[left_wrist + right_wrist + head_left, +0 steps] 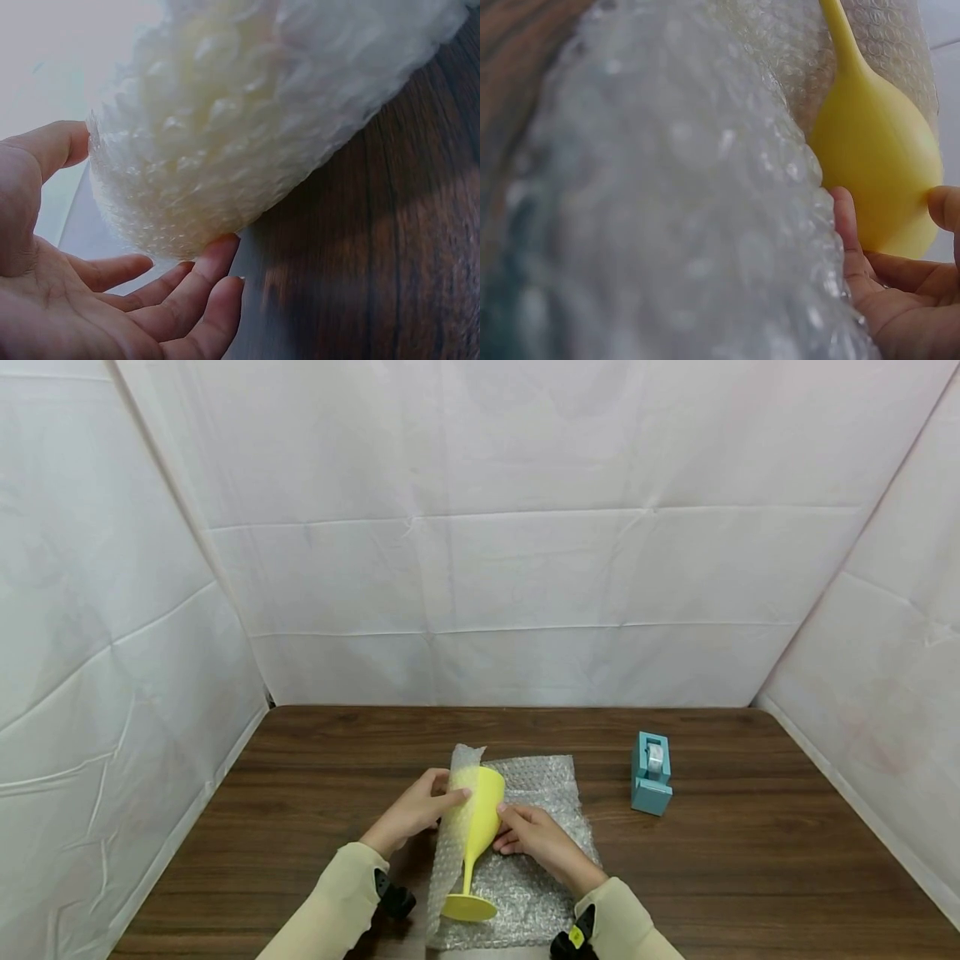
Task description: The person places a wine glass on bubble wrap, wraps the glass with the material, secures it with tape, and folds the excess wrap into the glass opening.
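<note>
A yellow goblet (483, 814) lies on a sheet of bubble wrap (536, 893), its bowl away from me and its round foot toward me. The sheet's left side is folded up along the goblet and partly covers the bowl. My left hand (416, 810) holds this folded side, thumb over the top and fingers on the outer face. In the left wrist view, the yellow shows faintly through the bubble wrap (202, 135). My right hand (536, 839) pinches the goblet's bowl (877, 157) from the right; some of its fingers are hidden behind the wrap in the right wrist view.
A teal tape dispenser (651, 777) with a roll of clear tape stands to the right on the dark wooden table (750, 860). White cloth walls (525, 568) enclose the table's back and sides.
</note>
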The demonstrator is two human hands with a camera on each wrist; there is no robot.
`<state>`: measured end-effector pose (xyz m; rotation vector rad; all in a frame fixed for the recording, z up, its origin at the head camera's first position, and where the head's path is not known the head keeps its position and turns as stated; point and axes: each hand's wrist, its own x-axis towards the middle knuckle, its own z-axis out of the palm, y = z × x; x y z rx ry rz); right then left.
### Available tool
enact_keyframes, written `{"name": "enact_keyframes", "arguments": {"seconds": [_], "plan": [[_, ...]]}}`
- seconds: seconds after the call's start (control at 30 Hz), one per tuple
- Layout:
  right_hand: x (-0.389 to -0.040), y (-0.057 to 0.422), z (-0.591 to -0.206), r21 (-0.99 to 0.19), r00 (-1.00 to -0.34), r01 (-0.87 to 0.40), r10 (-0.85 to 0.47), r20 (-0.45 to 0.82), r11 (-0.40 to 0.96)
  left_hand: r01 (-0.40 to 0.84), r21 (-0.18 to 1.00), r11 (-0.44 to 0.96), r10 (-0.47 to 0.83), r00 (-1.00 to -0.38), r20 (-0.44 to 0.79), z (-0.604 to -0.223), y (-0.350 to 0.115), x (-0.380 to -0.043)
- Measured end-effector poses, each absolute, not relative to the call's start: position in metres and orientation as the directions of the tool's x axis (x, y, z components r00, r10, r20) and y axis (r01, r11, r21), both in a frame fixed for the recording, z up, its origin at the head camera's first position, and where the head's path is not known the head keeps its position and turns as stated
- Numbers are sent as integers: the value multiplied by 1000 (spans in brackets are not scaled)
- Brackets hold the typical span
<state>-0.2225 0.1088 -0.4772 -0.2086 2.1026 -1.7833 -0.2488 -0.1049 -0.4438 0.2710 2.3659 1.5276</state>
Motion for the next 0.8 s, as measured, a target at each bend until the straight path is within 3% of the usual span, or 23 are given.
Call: {"name": "enact_keyframes", "arguments": {"seconds": [0.8], "plan": [[-221,116,-477,-975,-932,129,-314,-181,179,-1,891,453,311,-937,-159,-442,-96,-248]]}}
